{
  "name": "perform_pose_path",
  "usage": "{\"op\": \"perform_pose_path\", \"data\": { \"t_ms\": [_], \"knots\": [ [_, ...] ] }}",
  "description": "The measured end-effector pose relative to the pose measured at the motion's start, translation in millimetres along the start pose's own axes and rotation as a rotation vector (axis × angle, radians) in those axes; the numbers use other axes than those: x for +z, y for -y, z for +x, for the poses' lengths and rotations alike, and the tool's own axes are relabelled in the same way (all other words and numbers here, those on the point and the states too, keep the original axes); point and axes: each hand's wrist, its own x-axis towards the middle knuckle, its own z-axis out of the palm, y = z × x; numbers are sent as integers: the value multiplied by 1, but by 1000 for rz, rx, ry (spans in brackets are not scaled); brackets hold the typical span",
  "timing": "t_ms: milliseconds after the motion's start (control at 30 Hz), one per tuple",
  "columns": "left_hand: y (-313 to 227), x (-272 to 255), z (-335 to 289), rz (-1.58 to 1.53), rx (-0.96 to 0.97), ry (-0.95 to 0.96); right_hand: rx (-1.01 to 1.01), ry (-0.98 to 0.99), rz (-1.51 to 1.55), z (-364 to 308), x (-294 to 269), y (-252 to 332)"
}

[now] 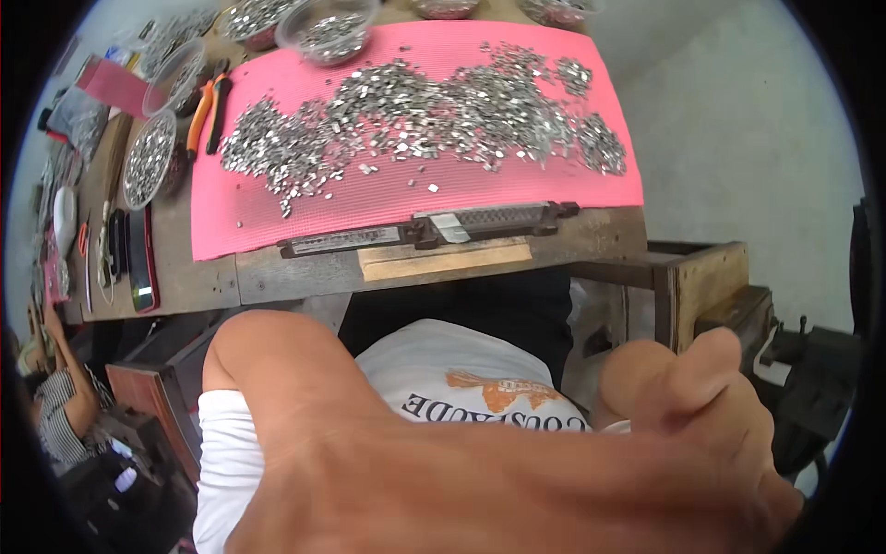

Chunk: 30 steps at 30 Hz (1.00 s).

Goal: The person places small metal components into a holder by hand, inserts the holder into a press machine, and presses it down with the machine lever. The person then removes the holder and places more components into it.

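Very close to the camera, my left arm bends in from the white sleeve, and blurred skin that seems to be my left hand stretches across the lower edge. At the lower right is a hand, apparently my right hand, with its thumb pointing up. I cannot tell where one hand ends and the other begins, nor whether they hold anything. Both are off the workbench. Beyond them, a pink ridged mat bears a wide spread of small shiny metal pieces. A long dark metal jig lies along the mat's front edge.
Clear tubs of metal pieces stand left and behind the mat. Pliers with orange and black handles lie at its left edge. A phone rests farther left. Wooden bench framing juts out right. Another person sits far left.
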Motion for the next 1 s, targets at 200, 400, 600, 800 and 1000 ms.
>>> {"op": "perform_pose_path", "data": {
  "t_ms": [200, 400, 600, 800, 1000],
  "knots": [
    [-37, -10, 13, -118, 269, 33, 240, -31, -235, 6, -1, 32],
    [-36, -4, 52, -302, 638, 108, 376, -20, -446, 25, 3, 58],
    [-37, -14, -13, -61, 590, 26, -143, 238, -525, 8, -34, 26],
    [-42, 20, 55, -226, 986, -72, 154, 557, -791, -2, -72, 44],
    [-9, 1, 51, -221, 1417, 72, 88, 378, -889, -30, -100, 37]
  ]
}}
